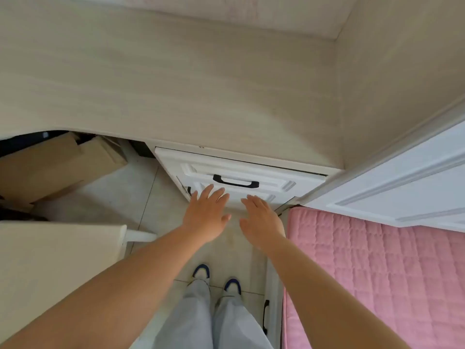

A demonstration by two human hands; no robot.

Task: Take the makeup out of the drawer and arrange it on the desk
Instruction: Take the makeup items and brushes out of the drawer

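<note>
A white drawer (pixel 271 176) with a black handle (pixel 235 182) sits closed under the pale wood desk (pixel 176 84). My left hand (pixel 207 215) and my right hand (pixel 261 219) reach side by side toward the drawer front, just below the handle. Both have straight, spread fingers and hold nothing. My left fingertips overlap the drawer's lower edge; whether they touch it I cannot tell. No makeup is in view.
A bed with a pink quilted cover (pixel 377 273) lies at the right, a white panelled door (pixel 402 192) above it. Cardboard boxes (pixel 50 167) fill the space under the desk at the left. A pale chair or stool (pixel 55 268) stands at the left. Tiled floor lies underfoot.
</note>
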